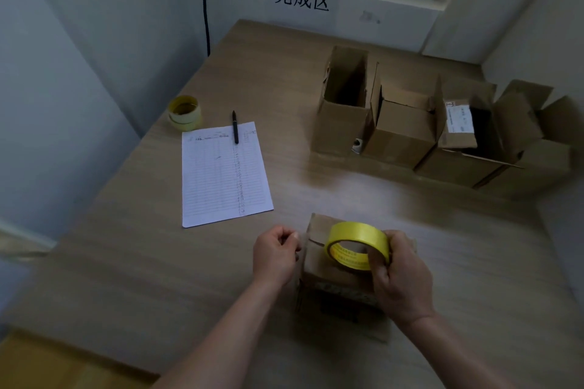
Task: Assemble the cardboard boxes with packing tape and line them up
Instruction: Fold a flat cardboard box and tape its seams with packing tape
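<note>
The right hand [403, 278] is gripping a yellow tape roll [358, 245] over a small cardboard box [328, 275] at the wooden table's [158, 278] near edge; the left hand [276, 254] is pinching at the box's left side, fingers curled

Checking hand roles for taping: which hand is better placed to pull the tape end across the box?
Left hand: it pinches by the roll's free side, while the right hand grips the yellow tape roll over the box.
</note>
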`<state>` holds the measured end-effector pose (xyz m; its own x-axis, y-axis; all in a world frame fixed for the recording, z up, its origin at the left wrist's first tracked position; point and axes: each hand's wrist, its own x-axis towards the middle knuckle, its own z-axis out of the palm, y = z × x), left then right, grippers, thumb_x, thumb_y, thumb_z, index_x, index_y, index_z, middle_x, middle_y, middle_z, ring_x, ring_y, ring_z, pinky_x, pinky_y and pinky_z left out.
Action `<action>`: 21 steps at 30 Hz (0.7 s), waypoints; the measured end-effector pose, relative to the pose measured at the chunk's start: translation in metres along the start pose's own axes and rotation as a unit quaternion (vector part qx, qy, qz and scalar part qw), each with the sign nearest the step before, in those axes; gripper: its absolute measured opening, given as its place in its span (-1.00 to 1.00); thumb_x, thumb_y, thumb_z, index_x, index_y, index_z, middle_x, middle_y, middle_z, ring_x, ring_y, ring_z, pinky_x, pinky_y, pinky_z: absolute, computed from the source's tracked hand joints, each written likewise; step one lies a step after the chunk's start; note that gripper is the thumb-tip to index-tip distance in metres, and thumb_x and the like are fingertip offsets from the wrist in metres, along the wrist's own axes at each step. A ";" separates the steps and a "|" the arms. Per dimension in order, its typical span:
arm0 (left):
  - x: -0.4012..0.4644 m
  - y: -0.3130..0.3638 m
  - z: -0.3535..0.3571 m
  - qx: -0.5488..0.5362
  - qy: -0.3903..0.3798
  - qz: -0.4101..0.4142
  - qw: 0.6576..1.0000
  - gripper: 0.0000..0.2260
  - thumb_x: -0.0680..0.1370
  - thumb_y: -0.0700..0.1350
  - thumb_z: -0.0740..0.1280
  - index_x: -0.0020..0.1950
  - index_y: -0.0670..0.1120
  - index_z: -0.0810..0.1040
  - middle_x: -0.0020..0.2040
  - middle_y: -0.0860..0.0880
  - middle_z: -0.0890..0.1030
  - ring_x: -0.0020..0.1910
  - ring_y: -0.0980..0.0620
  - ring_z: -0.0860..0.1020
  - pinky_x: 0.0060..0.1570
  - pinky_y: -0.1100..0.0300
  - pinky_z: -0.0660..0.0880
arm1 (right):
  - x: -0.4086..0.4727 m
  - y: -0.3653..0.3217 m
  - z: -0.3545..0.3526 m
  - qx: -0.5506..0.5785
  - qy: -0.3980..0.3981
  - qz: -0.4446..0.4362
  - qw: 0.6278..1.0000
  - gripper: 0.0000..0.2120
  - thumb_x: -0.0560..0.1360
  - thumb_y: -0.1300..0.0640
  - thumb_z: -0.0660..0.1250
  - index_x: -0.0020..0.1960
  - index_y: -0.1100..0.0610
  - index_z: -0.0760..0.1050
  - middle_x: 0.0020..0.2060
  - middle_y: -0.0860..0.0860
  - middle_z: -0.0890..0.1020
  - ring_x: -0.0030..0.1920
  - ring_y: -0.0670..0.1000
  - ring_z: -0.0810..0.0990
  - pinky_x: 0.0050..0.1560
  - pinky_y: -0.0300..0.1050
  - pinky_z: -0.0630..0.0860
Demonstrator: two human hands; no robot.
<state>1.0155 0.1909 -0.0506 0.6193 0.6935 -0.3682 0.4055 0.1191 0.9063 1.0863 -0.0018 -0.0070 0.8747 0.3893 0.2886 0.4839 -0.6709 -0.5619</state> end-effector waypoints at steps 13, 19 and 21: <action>-0.003 0.016 0.003 0.121 0.062 0.048 0.990 -0.49 0.53 -0.09 0.40 0.46 0.00 0.36 0.42 -0.05 0.36 0.39 -0.02 0.38 0.38 0.10 0.33 | -0.001 -0.003 0.000 -0.028 -0.024 0.031 0.999 -0.80 0.43 0.00 0.30 -0.01 0.08 0.44 -0.32 -0.13 0.38 -0.37 -0.02 0.30 -0.41 -0.28 0.08; -0.017 0.013 0.032 -0.036 -0.139 0.085 0.986 -0.72 0.67 -0.13 0.18 0.25 0.23 0.47 0.43 0.09 0.39 0.48 0.16 0.27 0.51 0.10 0.18 | 0.002 -0.002 -0.003 -0.016 -0.065 0.033 0.997 -0.83 0.46 -0.06 0.30 -0.03 0.00 0.45 -0.29 -0.13 0.44 -0.31 -0.03 0.36 -0.39 -0.19 0.17; -0.015 0.011 0.032 -0.035 -0.136 0.085 0.986 -0.72 0.67 -0.16 0.18 0.24 0.21 0.46 0.41 0.09 0.41 0.47 0.15 0.29 0.50 0.15 0.19 | 0.009 0.001 -0.006 0.070 -0.094 0.079 0.990 -0.84 0.46 0.01 0.40 -0.14 -0.02 0.41 -0.32 -0.11 0.49 -0.31 0.00 0.43 -0.36 -0.09 0.28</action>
<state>1.0324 0.1597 -0.0414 0.8357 0.4919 -0.2441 0.2399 0.0728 0.9681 1.0947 -0.0028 -0.0004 0.9126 0.4063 0.0462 0.3217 -0.6436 -0.6945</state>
